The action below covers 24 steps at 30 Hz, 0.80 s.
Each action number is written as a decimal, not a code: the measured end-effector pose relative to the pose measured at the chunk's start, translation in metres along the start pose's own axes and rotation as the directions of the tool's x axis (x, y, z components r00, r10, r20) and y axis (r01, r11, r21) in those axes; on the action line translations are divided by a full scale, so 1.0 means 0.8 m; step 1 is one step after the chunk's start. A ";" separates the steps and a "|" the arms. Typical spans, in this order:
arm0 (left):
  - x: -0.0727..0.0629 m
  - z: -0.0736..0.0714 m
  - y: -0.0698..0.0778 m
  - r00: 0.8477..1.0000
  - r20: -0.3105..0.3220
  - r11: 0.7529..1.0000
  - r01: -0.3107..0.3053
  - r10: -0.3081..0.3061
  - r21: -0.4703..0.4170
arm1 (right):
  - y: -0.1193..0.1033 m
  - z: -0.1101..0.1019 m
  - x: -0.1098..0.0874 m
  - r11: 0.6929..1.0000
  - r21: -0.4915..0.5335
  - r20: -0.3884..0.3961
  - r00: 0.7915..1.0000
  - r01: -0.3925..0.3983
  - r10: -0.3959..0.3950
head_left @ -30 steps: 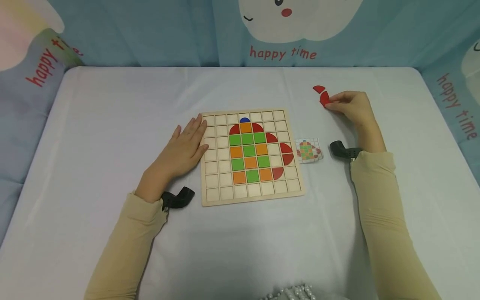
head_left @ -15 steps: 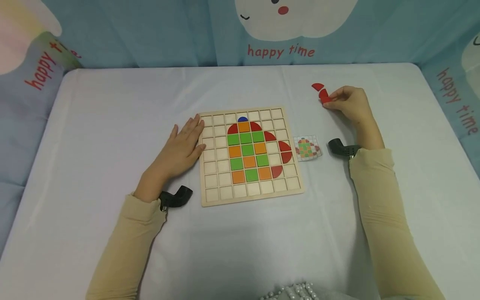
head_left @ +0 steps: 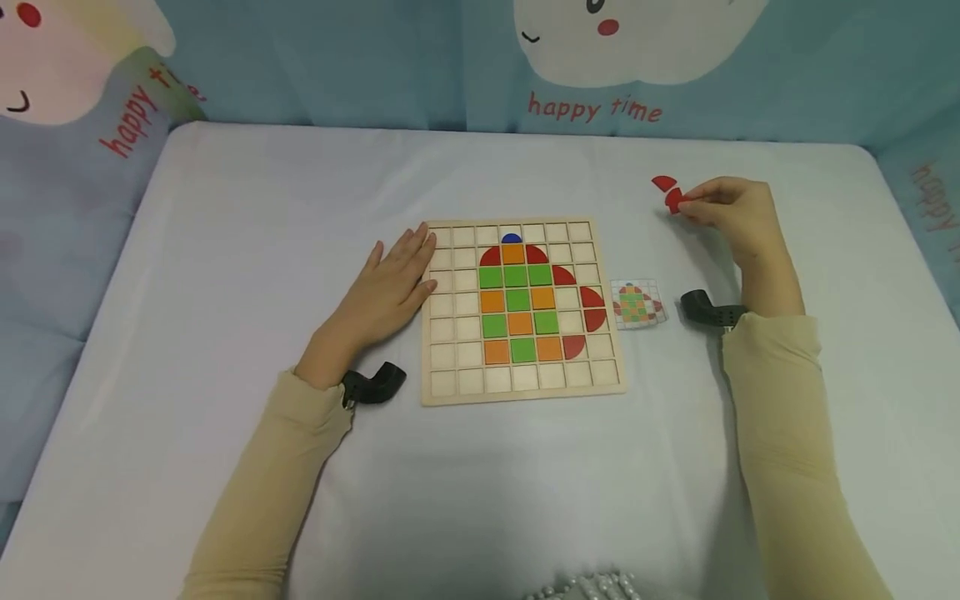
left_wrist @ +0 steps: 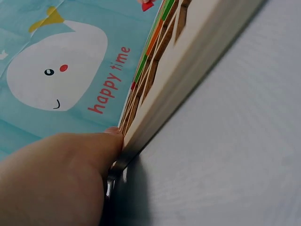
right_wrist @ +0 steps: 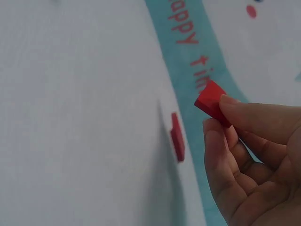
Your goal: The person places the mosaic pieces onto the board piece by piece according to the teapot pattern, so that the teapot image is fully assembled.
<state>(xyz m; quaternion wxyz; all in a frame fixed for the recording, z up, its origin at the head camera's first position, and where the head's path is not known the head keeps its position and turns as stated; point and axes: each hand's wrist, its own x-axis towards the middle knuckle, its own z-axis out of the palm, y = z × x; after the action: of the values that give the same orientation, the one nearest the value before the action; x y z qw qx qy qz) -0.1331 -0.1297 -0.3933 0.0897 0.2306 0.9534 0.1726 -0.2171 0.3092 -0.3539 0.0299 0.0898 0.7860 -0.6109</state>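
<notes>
A square wooden grid board lies mid-table, bearing green and orange squares, red quarter-round tiles and a blue half-round one. My left hand lies flat with straight fingers along its left edge. In the left wrist view the thumb touches the board's rim. Up and right of the board, my right hand pinches a red tile between thumb and fingers, raised off the table in the right wrist view. Another red tile lies just beyond; the held one partly overlaps what lies behind it in the head view.
A small pattern card lies against the board's right edge, showing a similar coloured figure. Black wrist-camera mounts stick out at the left and right cuffs. A blue printed curtain stands behind the white table.
The head view has shifted, so the whole scene sits further right. My right hand stays by the red tiles, still pinching one. The left hand and the board tiles look unchanged.
</notes>
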 end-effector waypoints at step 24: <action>0.000 -0.001 0.001 1.000 -0.007 1.000 0.003 -0.003 0.004 | -0.067 0.080 -0.061 0.969 0.074 0.209 0.947 0.234 -0.244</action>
<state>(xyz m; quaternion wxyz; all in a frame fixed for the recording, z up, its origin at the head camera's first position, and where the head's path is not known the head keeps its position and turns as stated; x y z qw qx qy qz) -0.1326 -0.1293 -0.3919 0.0861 0.2286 0.9545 0.1713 -0.1825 0.2292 -0.3111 0.0389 -0.0725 0.7680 -0.6351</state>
